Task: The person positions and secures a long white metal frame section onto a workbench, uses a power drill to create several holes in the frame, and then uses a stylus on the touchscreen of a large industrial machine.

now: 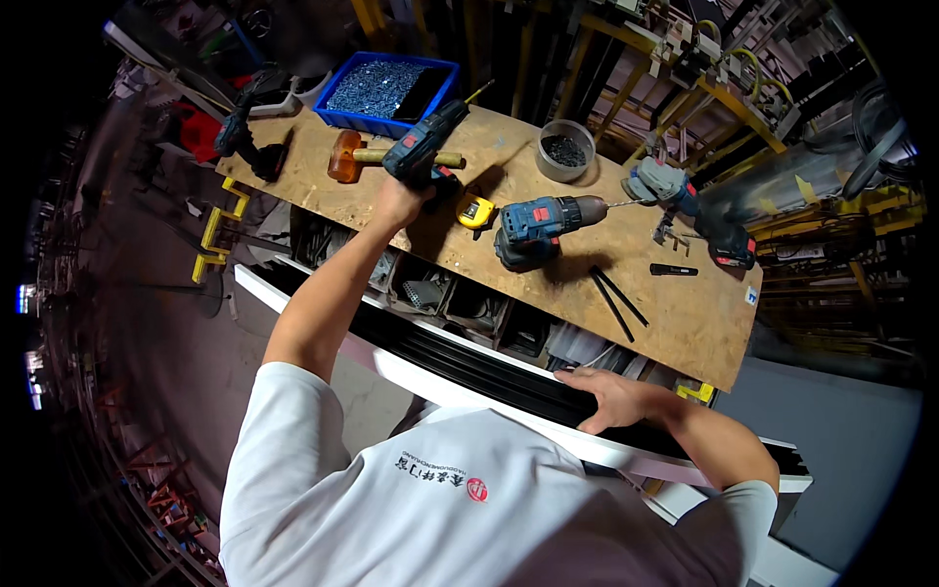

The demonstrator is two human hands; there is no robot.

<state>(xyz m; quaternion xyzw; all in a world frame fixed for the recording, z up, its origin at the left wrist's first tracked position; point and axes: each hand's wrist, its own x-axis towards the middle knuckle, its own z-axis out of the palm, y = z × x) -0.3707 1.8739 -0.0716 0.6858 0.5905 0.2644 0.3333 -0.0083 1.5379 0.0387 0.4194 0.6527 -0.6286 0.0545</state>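
My left hand (399, 203) is wrapped round the handle of a cordless driver (426, 139), whose long bit points up and away over the bench. A long white and black frame profile (445, 354) lies crosswise between my body and the workbench. Spanning its width toward the right is my right hand (626, 401), with the fingers at the far edge and the thumb at the near one. Close to the driver are a yellow tape measure (475, 211) and a mallet with an orange head (344, 158). A blue cordless drill (544, 227) stands on the bench right of these.
The wooden bench (675, 323) also bears a blue bin (337, 116) of small screws, a clear tub (564, 157) of dark fasteners, another driver (245, 137), an angle-grinder-like tool (685, 196), two black strips (613, 305) and a black marker (674, 270). Open compartments (421, 292) sit under its near edge.
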